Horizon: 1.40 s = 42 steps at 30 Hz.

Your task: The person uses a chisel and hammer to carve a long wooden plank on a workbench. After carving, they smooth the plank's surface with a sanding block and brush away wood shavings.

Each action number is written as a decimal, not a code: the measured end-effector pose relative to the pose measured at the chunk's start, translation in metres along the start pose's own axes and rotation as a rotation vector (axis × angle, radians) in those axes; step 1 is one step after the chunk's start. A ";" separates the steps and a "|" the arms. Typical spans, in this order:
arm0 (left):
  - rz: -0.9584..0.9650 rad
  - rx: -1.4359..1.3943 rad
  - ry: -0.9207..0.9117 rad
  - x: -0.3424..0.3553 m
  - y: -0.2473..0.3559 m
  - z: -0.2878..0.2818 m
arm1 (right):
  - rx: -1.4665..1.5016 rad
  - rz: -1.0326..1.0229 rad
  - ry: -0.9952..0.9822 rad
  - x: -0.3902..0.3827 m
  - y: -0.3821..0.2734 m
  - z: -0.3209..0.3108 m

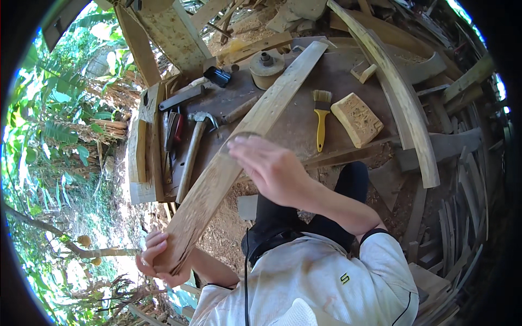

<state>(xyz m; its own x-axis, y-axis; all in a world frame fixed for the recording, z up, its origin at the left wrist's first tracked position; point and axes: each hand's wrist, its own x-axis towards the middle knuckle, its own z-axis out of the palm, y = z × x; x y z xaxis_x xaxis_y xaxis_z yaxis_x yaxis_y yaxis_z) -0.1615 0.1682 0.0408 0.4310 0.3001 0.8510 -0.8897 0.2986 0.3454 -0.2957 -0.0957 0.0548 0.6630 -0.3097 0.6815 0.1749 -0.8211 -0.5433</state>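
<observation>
A long wooden plank (283, 89) slants from my lower left up across the workbench (296, 122). Its near end, rough and splintered along the edge, is gripped by my left hand (163, 258), with fingers curled round the end. My right hand (272, 168) lies over the plank's middle, its fingers pressing a thin dark piece (247, 134) against the wood. Only the rounded edge of that piece shows; the fingers cover the rest. Left of the plank lies a claw hammer (193, 149). To its right are a yellow-handled paintbrush (321, 119) and a wood block (357, 120).
Near the bench's far side stand a round container (267, 69) and a small black object (217, 76). A red-handled tool (178, 128) lies at the left. One long curved pole (399, 87) leans over the right side. Wood offcuts (454, 217) pile up at far right.
</observation>
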 end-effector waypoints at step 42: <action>-0.094 -0.196 -0.109 0.133 0.050 -0.249 | -0.009 0.000 -0.182 0.000 0.066 -0.018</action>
<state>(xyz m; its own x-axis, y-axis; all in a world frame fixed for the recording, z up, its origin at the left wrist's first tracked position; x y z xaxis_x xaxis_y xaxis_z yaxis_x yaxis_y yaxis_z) -0.1106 0.4483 0.0731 0.4827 0.1666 0.8598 -0.7957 0.4936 0.3511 -0.2969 -0.1586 0.0275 0.7839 -0.2190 0.5810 0.1685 -0.8256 -0.5385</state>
